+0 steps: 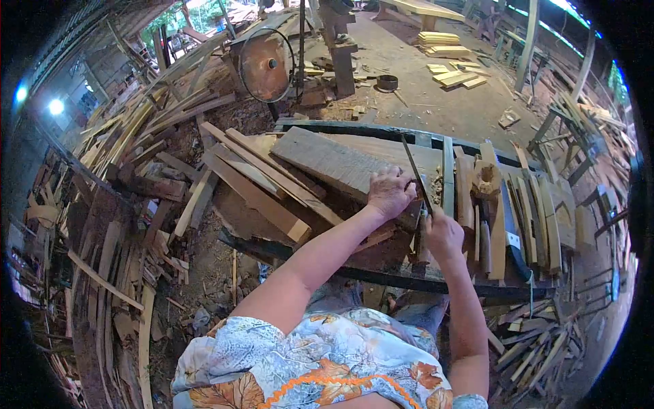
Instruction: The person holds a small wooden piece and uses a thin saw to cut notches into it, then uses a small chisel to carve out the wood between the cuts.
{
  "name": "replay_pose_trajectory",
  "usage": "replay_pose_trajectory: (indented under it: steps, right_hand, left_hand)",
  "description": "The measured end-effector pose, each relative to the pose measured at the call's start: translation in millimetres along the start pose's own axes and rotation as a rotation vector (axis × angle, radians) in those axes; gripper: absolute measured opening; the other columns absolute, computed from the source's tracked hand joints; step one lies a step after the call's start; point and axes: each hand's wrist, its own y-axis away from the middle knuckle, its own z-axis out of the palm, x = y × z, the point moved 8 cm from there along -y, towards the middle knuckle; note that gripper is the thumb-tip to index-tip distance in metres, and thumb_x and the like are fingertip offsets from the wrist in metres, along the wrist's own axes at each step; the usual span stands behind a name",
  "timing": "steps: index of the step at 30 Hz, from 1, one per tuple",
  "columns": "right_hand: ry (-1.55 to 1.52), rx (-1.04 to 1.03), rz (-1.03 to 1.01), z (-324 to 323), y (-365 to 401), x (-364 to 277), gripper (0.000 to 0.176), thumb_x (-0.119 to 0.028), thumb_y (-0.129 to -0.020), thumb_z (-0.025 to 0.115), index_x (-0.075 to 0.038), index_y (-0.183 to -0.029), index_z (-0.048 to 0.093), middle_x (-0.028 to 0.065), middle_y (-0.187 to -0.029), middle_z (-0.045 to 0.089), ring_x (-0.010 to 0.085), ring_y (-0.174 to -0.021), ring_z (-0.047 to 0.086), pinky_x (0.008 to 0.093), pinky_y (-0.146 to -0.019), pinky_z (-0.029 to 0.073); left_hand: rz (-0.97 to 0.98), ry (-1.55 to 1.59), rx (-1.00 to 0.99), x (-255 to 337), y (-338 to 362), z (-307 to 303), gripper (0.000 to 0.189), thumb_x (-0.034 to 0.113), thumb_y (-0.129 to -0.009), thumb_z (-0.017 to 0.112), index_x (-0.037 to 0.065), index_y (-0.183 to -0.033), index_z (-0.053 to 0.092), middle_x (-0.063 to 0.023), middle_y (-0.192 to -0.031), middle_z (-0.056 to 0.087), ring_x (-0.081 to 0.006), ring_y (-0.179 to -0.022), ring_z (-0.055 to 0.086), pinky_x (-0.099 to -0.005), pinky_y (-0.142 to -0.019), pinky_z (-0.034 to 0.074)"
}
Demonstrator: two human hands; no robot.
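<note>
My left hand [391, 192] rests on the end of a thick, weathered plank [334, 160], its fingers curled at the plank's right edge. What those fingers grip, if anything, is too small to tell. My right hand [443, 235] is closed at the near end of a long, thin dark tool [413, 162], which points up and away. The tool passes close beside the left fingers. Its handle is hidden in my right hand. Wood shavings [437, 184] lie just right of the tool.
Long boards [255, 187] lie on the bench's left. A saw [511, 228] with a dark handle and several wood strips [545, 218] lie on its right. A round metal disc [267, 65] stands behind. Scrap wood piles [102, 286] flank the bench [381, 278].
</note>
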Motion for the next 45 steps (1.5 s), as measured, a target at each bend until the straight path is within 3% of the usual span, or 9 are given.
replay_pose_trajectory:
  steps: [4,10,13,23,28,33,36,41,45]
  right_hand:
    - [0.013,-0.009,0.037,6,7,5,0.024,-0.027,-0.088,0.051,-0.003,-0.087,0.054,0.0229,-0.071,0.062,0.0400,-0.074,0.062,0.0496,-0.066,0.048]
    - [0.033,-0.113,0.066,-33,120,22,0.012,-0.015,-0.085,0.056,-0.005,-0.091,0.053,0.0216,-0.066,0.060,0.0403,-0.062,0.061,0.0483,-0.058,0.048]
    - [0.010,-0.126,0.110,-37,130,26,0.013,-0.015,-0.085,0.056,-0.005,-0.092,0.054,0.0208,-0.065,0.060,0.0402,-0.063,0.061,0.0486,-0.059,0.048]
    - [0.016,0.004,-0.005,11,-9,0,0.019,-0.022,-0.086,0.051,-0.003,-0.090,0.054,0.0223,-0.074,0.063,0.0408,-0.072,0.063,0.0490,-0.065,0.048]
    - [0.035,-0.037,0.037,-13,71,15,0.015,-0.020,-0.087,0.053,-0.005,-0.087,0.053,0.0197,-0.067,0.062,0.0381,-0.068,0.063,0.0482,-0.058,0.048]
    - [0.017,-0.111,0.115,-27,141,34,0.015,-0.019,-0.087,0.054,-0.006,-0.096,0.054,0.0192,-0.065,0.061,0.0383,-0.062,0.062,0.0479,-0.056,0.047]
    - [0.013,-0.053,0.029,-37,110,20,0.015,-0.017,-0.087,0.054,-0.007,-0.098,0.054,0.0202,-0.066,0.061,0.0383,-0.064,0.062,0.0474,-0.058,0.048]
    - [-0.039,-0.030,0.010,-3,5,5,0.029,-0.028,-0.090,0.045,-0.002,-0.086,0.057,0.0244,-0.076,0.063,0.0408,-0.074,0.063,0.0486,-0.065,0.049]
    - [0.024,-0.032,0.037,14,-6,2,0.025,-0.025,-0.090,0.047,-0.002,-0.089,0.056,0.0232,-0.076,0.064,0.0412,-0.071,0.063,0.0493,-0.065,0.049]
  left_hand:
    - [-0.003,0.000,0.039,2,2,-1,0.024,0.035,-0.080,0.056,0.017,-0.094,0.064,-0.0096,-0.096,0.058,-0.0297,-0.095,0.054,-0.0466,-0.081,0.040]
    - [-0.021,0.011,0.034,0,1,-2,0.024,0.035,-0.079,0.056,0.015,-0.088,0.064,-0.0096,-0.094,0.058,-0.0294,-0.094,0.053,-0.0466,-0.080,0.040]
    - [-0.019,0.017,0.028,-2,1,-1,0.025,0.036,-0.079,0.055,0.015,-0.089,0.064,-0.0097,-0.094,0.058,-0.0295,-0.094,0.053,-0.0471,-0.080,0.040]
    - [-0.017,-0.026,-0.046,1,1,0,0.027,0.037,-0.083,0.054,0.020,-0.100,0.064,-0.0093,-0.101,0.058,-0.0313,-0.098,0.054,-0.0472,-0.084,0.040]
    - [-0.023,-0.002,-0.007,-3,2,6,0.026,0.037,-0.082,0.054,0.019,-0.098,0.064,-0.0095,-0.098,0.058,-0.0313,-0.095,0.055,-0.0475,-0.083,0.040]
    - [-0.003,0.001,0.018,0,1,0,0.028,0.037,-0.082,0.055,0.016,-0.097,0.064,-0.0103,-0.096,0.059,-0.0312,-0.092,0.055,-0.0473,-0.082,0.040]
    - [-0.001,-0.005,-0.016,-1,0,3,0.027,0.037,-0.081,0.056,0.017,-0.097,0.065,-0.0105,-0.095,0.059,-0.0308,-0.093,0.055,-0.0474,-0.082,0.040]
    - [0.029,-0.016,0.030,2,1,-1,0.027,0.037,-0.081,0.056,0.018,-0.097,0.065,-0.0098,-0.096,0.059,-0.0302,-0.094,0.054,-0.0470,-0.081,0.040]
    - [0.007,-0.021,0.046,1,2,-1,0.027,0.037,-0.081,0.055,0.018,-0.098,0.065,-0.0094,-0.098,0.058,-0.0301,-0.096,0.054,-0.0468,-0.081,0.040]
